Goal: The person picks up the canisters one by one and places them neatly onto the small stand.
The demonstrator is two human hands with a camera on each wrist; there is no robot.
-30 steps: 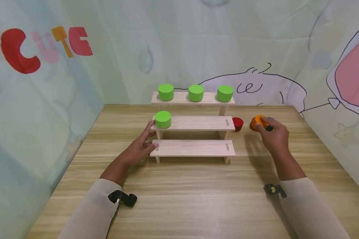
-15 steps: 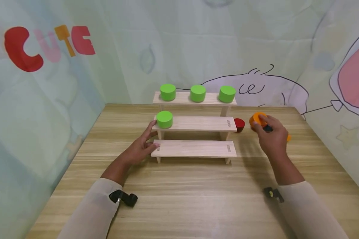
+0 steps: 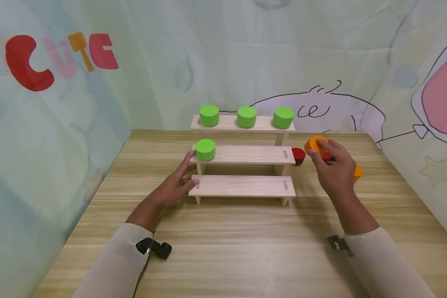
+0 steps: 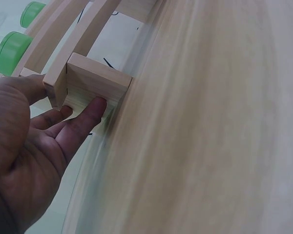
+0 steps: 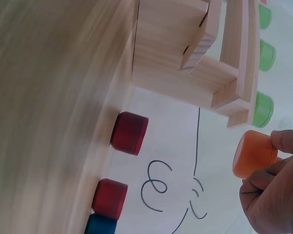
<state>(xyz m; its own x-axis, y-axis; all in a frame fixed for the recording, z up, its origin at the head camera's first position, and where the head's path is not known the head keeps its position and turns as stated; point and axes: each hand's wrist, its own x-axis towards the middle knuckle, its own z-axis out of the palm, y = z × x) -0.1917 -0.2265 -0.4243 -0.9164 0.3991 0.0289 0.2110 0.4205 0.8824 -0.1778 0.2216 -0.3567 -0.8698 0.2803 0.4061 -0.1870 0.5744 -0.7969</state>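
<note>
A pale wooden three-tier stand (image 3: 242, 186) stands on the table. Three green cylinder blocks (image 3: 246, 116) sit along its top tier, and another green cylinder block (image 3: 205, 150) is at the left end of the middle tier. My left hand (image 3: 175, 186) holds the stand's left end, thumb on the bottom tier's edge and a fingertip by the middle tier. To the right of the stand, my right hand (image 3: 335, 169) pinches an orange cylinder block (image 5: 255, 155) between thumb and fingers, raised above the table.
A red cylinder block (image 3: 299, 156) stands close beside the stand. Behind my right hand are another red block (image 5: 110, 199), a blue block (image 5: 101, 224) and an orange block (image 3: 358, 174), partly covered in the head view. A printed curtain (image 3: 164, 62) rises behind the table.
My right hand has lifted the orange block off the group on the right and moved it slightly left. My left hand stays at the stand.
</note>
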